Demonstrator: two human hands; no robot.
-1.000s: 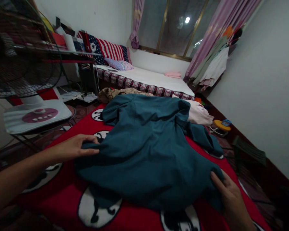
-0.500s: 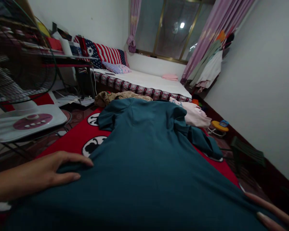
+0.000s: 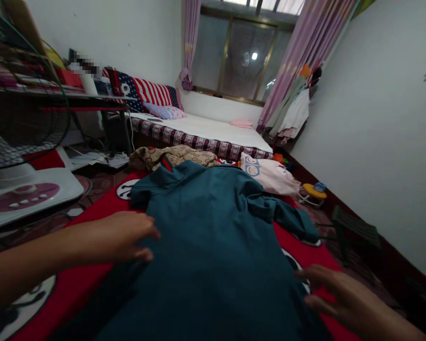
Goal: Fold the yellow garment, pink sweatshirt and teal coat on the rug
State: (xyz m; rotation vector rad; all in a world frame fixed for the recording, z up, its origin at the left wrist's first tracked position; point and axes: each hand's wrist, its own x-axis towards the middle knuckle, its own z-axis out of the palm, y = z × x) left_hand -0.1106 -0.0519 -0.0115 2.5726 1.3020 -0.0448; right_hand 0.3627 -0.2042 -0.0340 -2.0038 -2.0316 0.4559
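Observation:
A dark teal garment with sleeves lies spread over a red cloth printed with white and black round figures. Over its left edge is my left hand, fingers apart and slightly bent, with nothing seen in them. My right hand is at the garment's right edge, thumb and fingers apart. Whether either hand touches the fabric I cannot tell. The garment's right sleeve stretches out to the right. Its left sleeve is bunched near the shoulder.
Beyond the garment lie a tan patterned cloth and a pale pink garment. A fan and a white stand are at left. On the right stand a yellow stool and a dark green chair. A bed is at the back.
Both hands have moved inward, the right one coming further into view. The garment's lower part has narrowed, showing more red cloth on both sides. The view has shifted slightly.

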